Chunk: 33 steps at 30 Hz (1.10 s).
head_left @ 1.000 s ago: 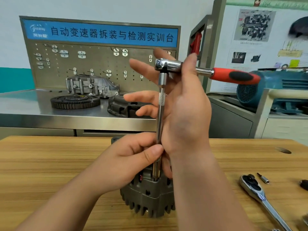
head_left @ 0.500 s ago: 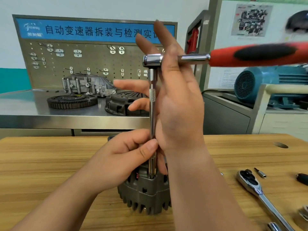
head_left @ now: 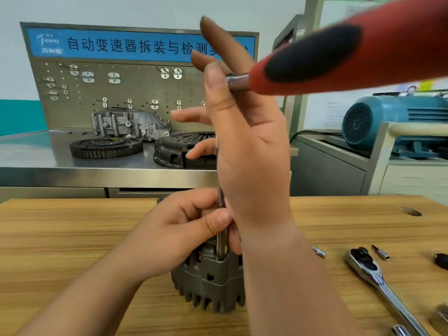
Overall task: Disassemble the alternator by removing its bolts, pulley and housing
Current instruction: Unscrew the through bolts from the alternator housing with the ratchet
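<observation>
The grey finned alternator (head_left: pixel 208 284) stands upright on the wooden table (head_left: pixel 60 238). A slim steel extension bar (head_left: pixel 221 241) rises from a bolt hole near its top edge. My left hand (head_left: pixel 179 229) grips the bar's lower part just above the housing. At the top of the bar is a ratchet with a red and black handle (head_left: pixel 351 47), blurred and pointing up right toward the camera. My right hand (head_left: pixel 249 146) is raised beside the bar with fingers straight and spread, its thumb against the ratchet's steel shaft. The ratchet head is hidden behind that hand.
A second chrome ratchet (head_left: pixel 378 282), a small bit (head_left: pixel 380 252) and a short adapter (head_left: pixel 318 251) lie on the table at right. Behind stands a steel bench (head_left: pixel 36 154) holding a flywheel (head_left: pixel 106 147), clutch cover (head_left: pixel 179 151) and housing (head_left: pixel 128 123). At right stands a blue motor (head_left: pixel 388 120).
The red handle has swung from pointing right round toward the camera, with my right hand turning along with it. My left hand has kept its hold on the bar.
</observation>
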### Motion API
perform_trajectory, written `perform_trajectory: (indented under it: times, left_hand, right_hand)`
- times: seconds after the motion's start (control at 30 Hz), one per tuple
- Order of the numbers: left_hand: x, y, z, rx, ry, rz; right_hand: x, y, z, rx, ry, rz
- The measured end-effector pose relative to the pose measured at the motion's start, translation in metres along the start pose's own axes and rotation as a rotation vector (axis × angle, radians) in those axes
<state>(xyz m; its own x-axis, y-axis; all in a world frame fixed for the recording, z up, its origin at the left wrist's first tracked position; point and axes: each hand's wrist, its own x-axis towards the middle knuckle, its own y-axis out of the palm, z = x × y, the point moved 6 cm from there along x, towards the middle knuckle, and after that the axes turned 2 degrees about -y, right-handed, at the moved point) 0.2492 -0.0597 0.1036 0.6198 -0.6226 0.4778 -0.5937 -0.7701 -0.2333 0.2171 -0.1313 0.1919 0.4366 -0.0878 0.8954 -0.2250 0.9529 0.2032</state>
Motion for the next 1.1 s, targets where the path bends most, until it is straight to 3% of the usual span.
perform_trajectory:
  times: [0.3, 0.53, 0.7, 0.9, 0.97, 1.1]
  left_hand:
    - [0.0, 0.0, 0.002, -0.029, -0.037, 0.029]
    - [-0.001, 0.0, 0.001, -0.033, -0.022, 0.033]
    - [0.0, -0.001, 0.001, -0.021, -0.007, 0.01]
    - [-0.001, 0.002, -0.002, 0.021, -0.001, 0.068]
    - [0.0, 0.001, -0.001, 0.014, -0.002, 0.072]
    - [0.0, 0.0, 0.0, -0.021, 0.008, 0.083]
  right_hand:
    - [-0.005, -0.011, -0.026, 0.22, 0.341, -0.08]
    - [-0.002, -0.004, -0.001, 0.023, 0.022, -0.05]
    - [-0.002, -0.003, -0.006, 0.067, 0.097, -0.029]
    - [-0.003, -0.012, -0.024, 0.26, 0.346, -0.086]
    - [-0.003, -0.012, -0.022, 0.237, 0.317, -0.094]
    - [0.0, -0.007, -0.002, 0.028, 0.071, -0.057]
